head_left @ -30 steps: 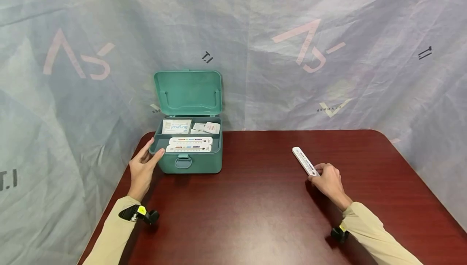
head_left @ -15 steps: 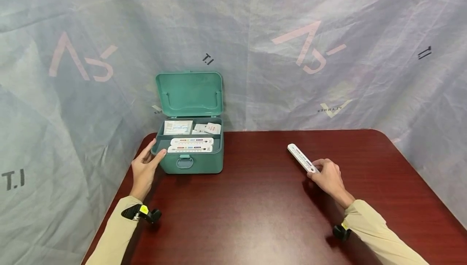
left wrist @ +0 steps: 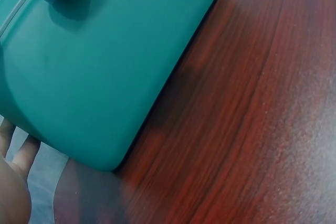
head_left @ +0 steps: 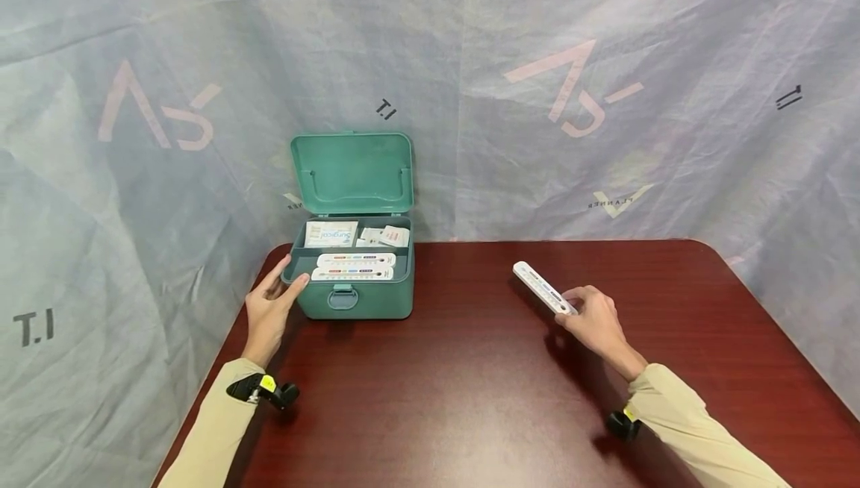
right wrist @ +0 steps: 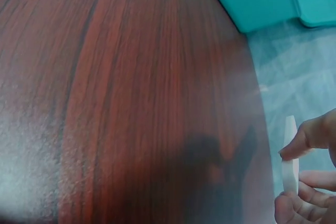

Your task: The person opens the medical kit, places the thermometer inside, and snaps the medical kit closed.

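A green first-aid box stands with its lid up at the left of the table. In its front compartment lie two white thermometers with coloured bands. My left hand rests at the box's front-left corner, thumb at the front rim and straight fingers along the left side. At the right, my right hand pinches the near end of another white thermometer between thumb and fingers. It is tilted, its far end pointing up and left, above its shadow. In the right wrist view the thermometer shows edge-on.
The box's rear compartments hold a packet printed "Surgical" and several small white sachets. The raised lid stands near a grey fabric backdrop. A dark red wooden table spans the area between the hands.
My right hand has carried the thermometer left and slightly up, toward the box. The left hand keeps its place at the box corner; the view has shifted a little.
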A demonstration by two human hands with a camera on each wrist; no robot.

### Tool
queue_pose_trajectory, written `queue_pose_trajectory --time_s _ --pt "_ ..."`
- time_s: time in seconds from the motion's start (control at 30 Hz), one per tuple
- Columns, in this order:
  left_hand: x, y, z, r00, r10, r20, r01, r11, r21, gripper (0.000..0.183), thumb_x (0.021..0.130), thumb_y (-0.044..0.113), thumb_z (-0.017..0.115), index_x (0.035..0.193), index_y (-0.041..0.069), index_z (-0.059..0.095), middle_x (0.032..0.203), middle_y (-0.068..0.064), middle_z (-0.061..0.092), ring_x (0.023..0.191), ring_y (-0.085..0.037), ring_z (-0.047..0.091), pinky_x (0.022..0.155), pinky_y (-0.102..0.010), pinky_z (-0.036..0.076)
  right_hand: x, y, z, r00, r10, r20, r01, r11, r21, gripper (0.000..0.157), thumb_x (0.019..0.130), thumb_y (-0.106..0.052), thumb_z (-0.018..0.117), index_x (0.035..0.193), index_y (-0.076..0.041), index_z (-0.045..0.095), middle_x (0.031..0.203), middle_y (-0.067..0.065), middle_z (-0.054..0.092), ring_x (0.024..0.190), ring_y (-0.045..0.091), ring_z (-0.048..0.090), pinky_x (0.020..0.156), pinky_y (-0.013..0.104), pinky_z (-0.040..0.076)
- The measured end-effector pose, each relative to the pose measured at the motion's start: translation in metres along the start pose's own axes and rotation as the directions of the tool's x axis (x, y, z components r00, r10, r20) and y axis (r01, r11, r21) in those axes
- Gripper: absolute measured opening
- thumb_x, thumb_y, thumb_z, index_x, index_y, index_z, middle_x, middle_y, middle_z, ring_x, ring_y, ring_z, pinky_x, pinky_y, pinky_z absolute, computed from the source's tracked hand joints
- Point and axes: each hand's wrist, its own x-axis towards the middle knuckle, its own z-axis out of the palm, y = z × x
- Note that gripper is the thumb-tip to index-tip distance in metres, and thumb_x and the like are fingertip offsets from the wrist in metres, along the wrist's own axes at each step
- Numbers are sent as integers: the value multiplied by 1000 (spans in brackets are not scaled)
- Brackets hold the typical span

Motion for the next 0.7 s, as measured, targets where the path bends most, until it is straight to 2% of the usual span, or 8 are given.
queue_pose_trajectory --time_s 0.23,0.5,0.7 --pt "-1 0 -1 1000 3 -16 -3 1000 8 61 79 13 78 134 5 54 139 -11 50 128 -23 45 90 -14 44 3 -10 1 999 -33 4 32 999 20 33 64 -7 78 95 2 70 86 13 61 64 17 53 58 31 43" --pt "-2 2 -1 1000 12 4 -12 999 40 59 81 15 77 135 8 54 140 -9 49 130 -24 43 92 -14 43 6 -19 3 998 -57 22 56 998 28 33 65 -7 78 96 1 71 87 12 61 65 17 52 58 30 42" --pt "-2 2 0 1000 9 -3 -8 999 53 59 80 17 78 134 13 56 139 -7 50 129 -24 44 96 -18 42 9 -28 5 996 -79 41 78 996 42 31 65 -6 77 95 0 71 87 10 61 68 22 55 60 30 42"
